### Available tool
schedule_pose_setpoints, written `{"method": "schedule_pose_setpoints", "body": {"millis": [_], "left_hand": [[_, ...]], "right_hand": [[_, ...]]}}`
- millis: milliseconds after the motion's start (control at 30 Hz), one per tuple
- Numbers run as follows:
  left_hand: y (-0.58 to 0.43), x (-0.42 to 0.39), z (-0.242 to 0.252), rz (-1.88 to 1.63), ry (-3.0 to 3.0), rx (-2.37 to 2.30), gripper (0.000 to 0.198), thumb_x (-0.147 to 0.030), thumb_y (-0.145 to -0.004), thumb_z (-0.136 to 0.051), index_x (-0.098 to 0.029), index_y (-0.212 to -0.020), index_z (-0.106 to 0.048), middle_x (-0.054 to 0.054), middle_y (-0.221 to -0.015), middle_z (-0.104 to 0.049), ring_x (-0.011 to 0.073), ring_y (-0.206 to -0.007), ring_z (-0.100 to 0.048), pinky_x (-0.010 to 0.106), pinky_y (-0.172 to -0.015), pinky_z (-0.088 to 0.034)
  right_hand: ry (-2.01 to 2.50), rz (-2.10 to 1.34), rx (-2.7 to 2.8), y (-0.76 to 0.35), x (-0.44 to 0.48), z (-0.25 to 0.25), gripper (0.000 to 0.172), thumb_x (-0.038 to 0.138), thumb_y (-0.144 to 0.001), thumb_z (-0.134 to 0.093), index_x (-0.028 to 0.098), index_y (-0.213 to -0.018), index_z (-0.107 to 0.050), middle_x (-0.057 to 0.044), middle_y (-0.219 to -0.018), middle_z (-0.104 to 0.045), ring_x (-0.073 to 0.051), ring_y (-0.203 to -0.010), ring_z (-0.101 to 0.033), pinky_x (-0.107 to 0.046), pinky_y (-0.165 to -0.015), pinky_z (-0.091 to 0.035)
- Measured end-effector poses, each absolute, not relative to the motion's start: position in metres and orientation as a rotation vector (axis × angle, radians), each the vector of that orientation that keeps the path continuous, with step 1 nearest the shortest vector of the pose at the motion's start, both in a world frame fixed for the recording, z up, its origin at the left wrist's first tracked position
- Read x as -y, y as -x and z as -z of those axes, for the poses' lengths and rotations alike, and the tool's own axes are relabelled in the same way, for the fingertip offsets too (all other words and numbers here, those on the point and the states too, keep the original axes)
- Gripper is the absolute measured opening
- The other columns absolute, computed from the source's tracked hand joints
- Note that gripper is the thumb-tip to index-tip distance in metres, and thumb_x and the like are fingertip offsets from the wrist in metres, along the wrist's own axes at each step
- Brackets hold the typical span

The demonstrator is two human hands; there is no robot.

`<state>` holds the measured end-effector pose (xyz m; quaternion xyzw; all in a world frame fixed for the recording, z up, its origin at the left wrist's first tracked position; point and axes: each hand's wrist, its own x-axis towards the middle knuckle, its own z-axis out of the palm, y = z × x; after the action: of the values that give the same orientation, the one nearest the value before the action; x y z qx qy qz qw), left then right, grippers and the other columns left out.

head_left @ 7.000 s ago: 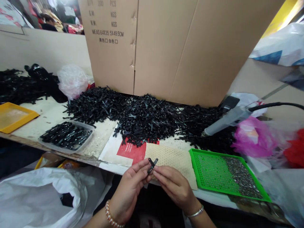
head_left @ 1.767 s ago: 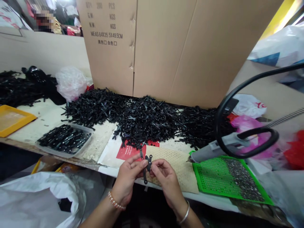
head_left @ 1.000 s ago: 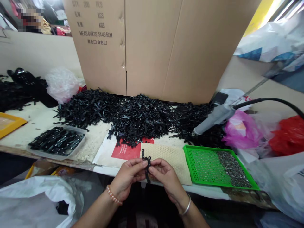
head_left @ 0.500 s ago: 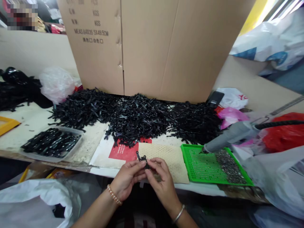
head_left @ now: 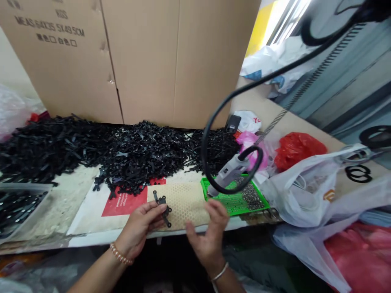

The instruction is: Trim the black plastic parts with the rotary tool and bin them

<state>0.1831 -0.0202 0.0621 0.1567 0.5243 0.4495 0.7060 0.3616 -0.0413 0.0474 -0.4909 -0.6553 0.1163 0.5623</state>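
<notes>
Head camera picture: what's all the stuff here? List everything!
cardboard box: one, brown, behind the pile
strip pile: many pieces, black, before the box
clear tub: one, holding black strips, far left
paper sheet: one, red and white, under the pile's front
honeycomb mat: one, beige, front edge
green tray: one, right of the mat, silvery bits inside
grey tool: one, grey, over the tray
bags: several, pink, red, white, right side
left hand: pinches a black strip piece over the mat
right hand: open, empty, below the tray

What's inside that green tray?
Lots of tiny silvery metal bits lie heaped in the green tray, toward its right side. The grey tool and its black cable cover the tray's back part, so what lies there is hidden.
</notes>
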Motion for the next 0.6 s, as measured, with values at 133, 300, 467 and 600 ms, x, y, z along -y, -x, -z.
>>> {"method": "schedule_pose_setpoints", "body": {"millis": [133, 300, 467, 600], "left_hand": [[-0.186, 0.005, -0.064, -0.901, -0.415, -1.156, 0.022, -0.019, -0.062, -0.084, -0.013, -0.07, -0.065, 0.004, -0.074, -0.07, 0.0119, -0.063, -0.065, 0.021, -0.06, -0.055], [-0.203, -0.01, -0.068, -0.808, -0.498, -1.107, 0.022, -0.019, -0.064, -0.082, -0.011, -0.076, -0.066, 0.007, -0.076, -0.071, 0.0137, -0.064, -0.066, 0.02, -0.057, -0.055], [-0.232, -0.031, -0.064, -0.762, -0.536, -1.067, 0.02, -0.018, -0.065, -0.081, -0.01, -0.073, -0.064, 0.008, -0.074, -0.07, 0.0133, -0.06, -0.065, 0.022, -0.055, -0.055], [-0.254, -0.045, -0.053, -0.729, -0.551, -1.064, 0.02, -0.015, -0.064, -0.08, -0.009, -0.07, -0.063, 0.008, -0.071, -0.069, 0.0144, -0.062, -0.066, 0.023, -0.057, -0.056]], "right_hand": [[1.106, -0.496, 1.273, -0.375, -0.008, -0.071, 0.073, 0.034, -0.079, -0.072, 0.027, -0.137, -0.028, -0.011, -0.132, -0.039, -0.027, -0.121, -0.041, -0.045, -0.103, -0.035], [0.998, -0.953, 1.31, -0.371, -0.061, -0.099, 0.033, 0.037, -0.083, -0.064, 0.023, -0.108, -0.049, -0.002, -0.09, -0.061, -0.018, -0.081, -0.058, -0.032, -0.078, -0.047], [0.958, -0.909, 1.344, -0.405, -0.069, -0.104, 0.027, 0.03, -0.078, -0.064, 0.021, -0.103, -0.056, 0.0, -0.082, -0.059, -0.013, -0.065, -0.049, -0.025, -0.058, -0.041], [1.021, -0.833, 1.114, -0.438, -0.07, -0.079, 0.036, 0.029, -0.076, -0.066, 0.022, -0.109, -0.055, 0.006, -0.064, -0.052, -0.012, -0.053, -0.044, -0.023, -0.05, -0.036]]}}
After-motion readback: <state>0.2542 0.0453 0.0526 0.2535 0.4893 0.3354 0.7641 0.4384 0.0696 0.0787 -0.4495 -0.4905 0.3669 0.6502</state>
